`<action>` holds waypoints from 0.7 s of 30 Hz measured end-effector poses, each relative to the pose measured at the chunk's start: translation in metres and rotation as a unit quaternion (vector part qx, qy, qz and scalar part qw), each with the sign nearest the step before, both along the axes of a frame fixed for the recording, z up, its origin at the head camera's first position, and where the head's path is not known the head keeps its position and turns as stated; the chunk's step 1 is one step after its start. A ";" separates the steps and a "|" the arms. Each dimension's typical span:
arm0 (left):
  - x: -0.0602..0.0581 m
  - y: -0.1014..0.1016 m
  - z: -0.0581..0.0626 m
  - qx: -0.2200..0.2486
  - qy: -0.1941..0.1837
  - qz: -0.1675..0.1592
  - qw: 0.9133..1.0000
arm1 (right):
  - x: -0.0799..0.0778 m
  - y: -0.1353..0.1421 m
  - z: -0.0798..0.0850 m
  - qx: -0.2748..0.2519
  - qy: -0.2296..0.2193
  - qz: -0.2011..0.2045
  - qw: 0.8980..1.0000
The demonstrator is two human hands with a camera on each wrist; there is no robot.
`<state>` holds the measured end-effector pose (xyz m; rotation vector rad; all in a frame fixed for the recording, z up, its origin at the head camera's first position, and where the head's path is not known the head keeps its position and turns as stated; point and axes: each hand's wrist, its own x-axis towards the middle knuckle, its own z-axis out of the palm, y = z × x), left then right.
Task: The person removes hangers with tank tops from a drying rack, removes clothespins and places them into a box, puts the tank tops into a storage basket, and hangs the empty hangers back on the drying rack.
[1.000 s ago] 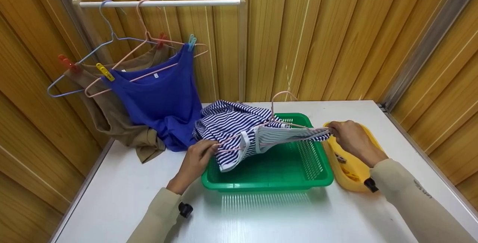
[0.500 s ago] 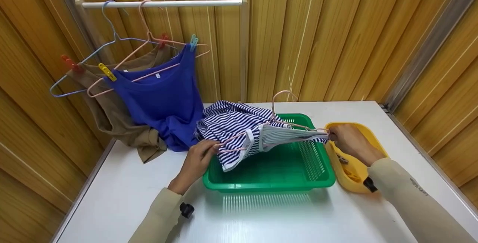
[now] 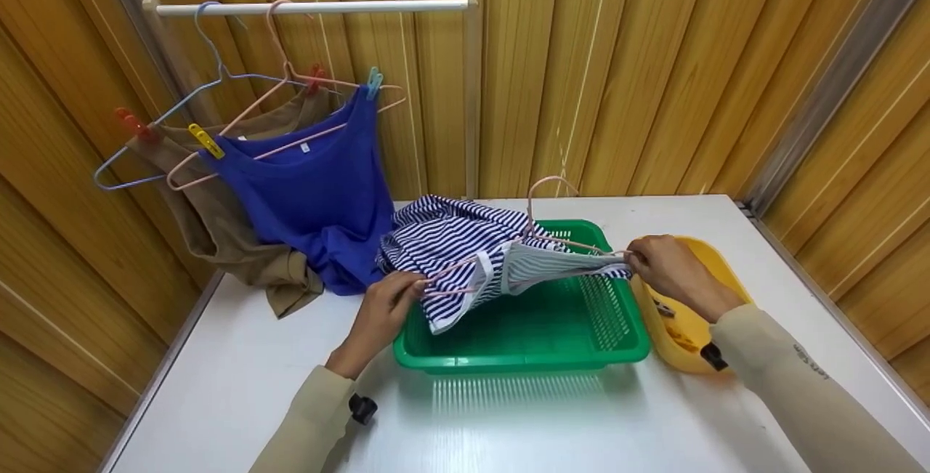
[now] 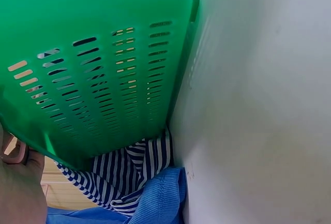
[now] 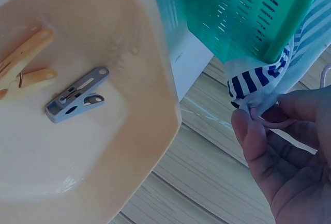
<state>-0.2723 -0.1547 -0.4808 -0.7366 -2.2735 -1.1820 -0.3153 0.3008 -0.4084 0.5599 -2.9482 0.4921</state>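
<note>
A navy-and-white striped sleeveless top point(image 3: 447, 237) lies partly over the green basket point(image 3: 519, 362), its white-trimmed neck opening toward me. A pink clothes hanger point(image 3: 554, 178) runs through it, hook pointing up. My left hand point(image 3: 378, 317) pinches the left end of this hanger at the basket's left side. At the other end, my right hand point(image 3: 672, 273) pinches the hanger's tip close to the top's strap. Up close in the right wrist view, thumb and fingertips point(image 5: 253, 136) meet on the pink wire beside the striped cloth point(image 5: 256, 81).
A yellow tray point(image 3: 716, 269) stands right of the basket, holding a grey clothes peg point(image 5: 77, 94) and a yellow clothes peg point(image 5: 23, 61). On the rack's white rail point(image 3: 378, 6), a blue tank top point(image 3: 312, 182) and a brown one point(image 3: 196, 204) hang from pegged hangers at left.
My right hand has shifted slightly left, and the strap now ends a little nearer the hanger's middle. My left hand keeps its hold, almost still.
</note>
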 end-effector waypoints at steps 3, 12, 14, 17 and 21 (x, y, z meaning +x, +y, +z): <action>0.001 0.000 0.000 0.001 -0.003 0.002 1.000 | -0.001 -0.001 -0.001 0.004 0.002 0.000 1.000; 0.004 0.000 0.008 -0.021 -0.018 0.013 1.000 | 0.000 -0.002 0.003 -0.002 -0.015 0.014 1.000; 0.004 0.000 0.010 -0.030 -0.029 0.018 0.999 | 0.001 -0.001 0.004 -0.006 -0.020 0.018 1.000; 0.005 0.000 0.014 -0.041 -0.037 0.021 0.998 | 0.002 0.001 0.005 -0.009 -0.030 0.025 0.999; 0.005 -0.001 0.016 -0.047 -0.038 0.021 0.998 | 0.002 0.005 0.006 -0.009 -0.045 0.037 0.998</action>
